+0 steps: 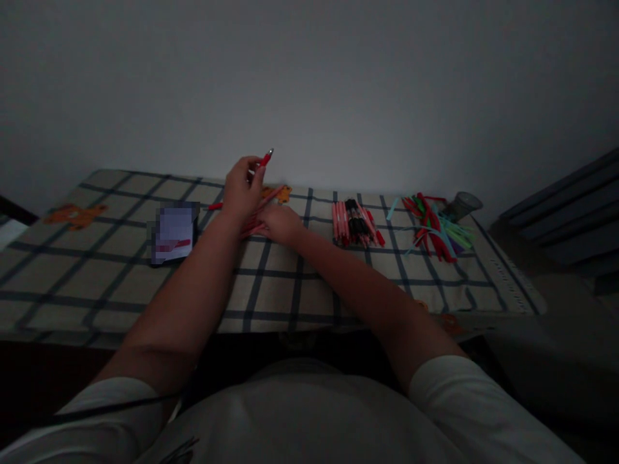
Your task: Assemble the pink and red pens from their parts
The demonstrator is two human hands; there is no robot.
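Note:
My left hand [242,187] is raised above the table, pinching a red pen [265,158] with its silver tip pointing up and right. Beside it, my right hand [282,223] rests low with its fingers curled at a loose group of pink and red sticks [250,224], which look like pens or pencils. The fingertips are hard to see, so what they grip cannot be made out. One pink stick [275,194] slants up behind the right hand. Left of my left wrist lies another red pen [213,206], partly hidden by the arm.
A checked cloth [271,283] covers the table, which meets a grey wall. On the left lies a phone or tablet [174,232]. To the right are a row of pink and black pens [355,222], a pile of coloured strips [435,229] and a tipped grey cup [464,204].

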